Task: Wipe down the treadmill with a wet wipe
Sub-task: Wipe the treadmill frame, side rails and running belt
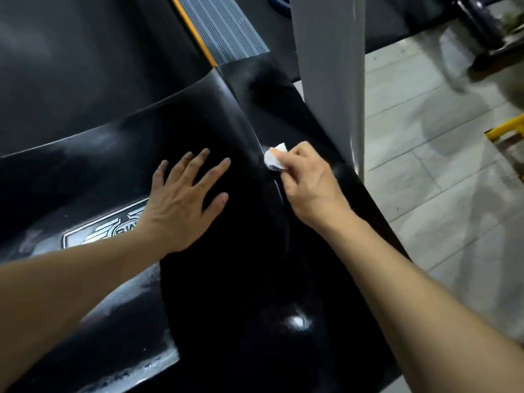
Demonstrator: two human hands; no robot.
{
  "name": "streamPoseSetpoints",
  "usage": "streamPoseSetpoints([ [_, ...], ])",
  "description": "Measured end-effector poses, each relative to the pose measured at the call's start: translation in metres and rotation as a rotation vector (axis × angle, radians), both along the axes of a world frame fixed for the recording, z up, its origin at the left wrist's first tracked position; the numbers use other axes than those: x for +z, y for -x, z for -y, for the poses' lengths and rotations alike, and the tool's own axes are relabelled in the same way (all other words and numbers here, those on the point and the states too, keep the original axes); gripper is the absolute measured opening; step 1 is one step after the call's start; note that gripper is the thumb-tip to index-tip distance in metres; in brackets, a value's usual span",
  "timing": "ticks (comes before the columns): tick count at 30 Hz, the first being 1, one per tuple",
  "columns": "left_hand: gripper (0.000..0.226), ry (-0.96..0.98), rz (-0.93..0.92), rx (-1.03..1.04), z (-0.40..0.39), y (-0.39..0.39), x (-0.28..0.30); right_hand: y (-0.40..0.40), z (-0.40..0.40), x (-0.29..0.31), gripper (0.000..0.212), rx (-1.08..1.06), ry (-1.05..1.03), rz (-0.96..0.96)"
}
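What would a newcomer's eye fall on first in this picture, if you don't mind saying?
Most likely the white wet wipe, pinched in the right hand against the glossy black treadmill cover, near the foot of the grey upright post. Next, the left hand, fingers spread flat on the cover at centre, with a silver logo badge beside its wrist.

Pale grey floor tiles [442, 114] with thin dark joints fill the right side, and soft, blurred shadows lie across them. At the right edge a yellow metal bar [507, 129] lies just above the floor, and in the top right corner a dark, blurred piece of gym equipment [479, 21] stands on the tiles. The light is dim and even.
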State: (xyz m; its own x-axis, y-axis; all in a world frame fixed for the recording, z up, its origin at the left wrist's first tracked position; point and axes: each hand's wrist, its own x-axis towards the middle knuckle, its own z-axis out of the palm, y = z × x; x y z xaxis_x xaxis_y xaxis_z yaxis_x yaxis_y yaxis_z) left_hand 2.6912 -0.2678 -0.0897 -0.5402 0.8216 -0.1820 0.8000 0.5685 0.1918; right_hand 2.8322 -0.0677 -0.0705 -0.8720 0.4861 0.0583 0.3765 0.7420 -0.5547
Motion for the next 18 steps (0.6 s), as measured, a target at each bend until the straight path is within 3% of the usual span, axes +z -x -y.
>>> streamPoseSetpoints([
  [5,0.063,-0.039,0.015,0.018,0.001,-0.001,-0.005,0.015,-0.064,-0.012,0.028,-0.428,-0.037,0.171],
  [10,0.062,-0.064,0.023,0.029,0.003,0.0,-0.007,0.057,-0.019,-0.004,0.029,0.032,-0.051,-0.002],
  [15,0.062,-0.075,0.026,0.027,0.002,0.001,-0.007,0.076,-0.077,-0.012,0.03,-0.302,-0.151,0.157],
  [18,0.062,-0.076,0.021,0.031,0.003,0.0,-0.008,0.108,-0.052,-0.008,0.032,-0.047,-0.1,0.078],
])
